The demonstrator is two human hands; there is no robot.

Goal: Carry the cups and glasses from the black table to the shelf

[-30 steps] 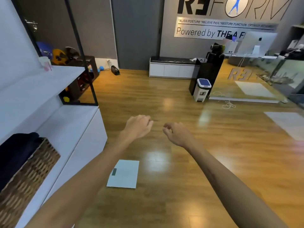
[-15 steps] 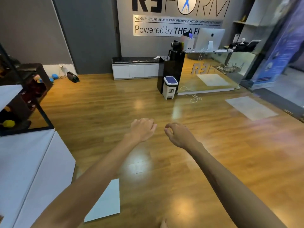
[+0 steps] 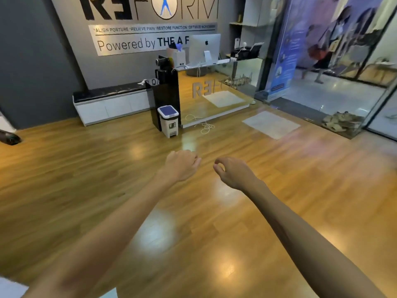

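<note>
Wooden floor (image 3: 86,179) fills the head view, with both bare arms stretched forward above it. Left hand (image 3: 181,165) and right hand (image 3: 233,172) hang near each other without touching, each with fingers loosely curled and holding nothing. No cup or glass appears near either hand; the black table and shelf cannot be made out. Well beyond the hands stand a pedal bin (image 3: 168,120) and a reception worktop (image 3: 214,97).

Pedal bin (image 3: 168,120) on wooden floor (image 3: 86,168) beside counter (image 3: 214,91)
</note>
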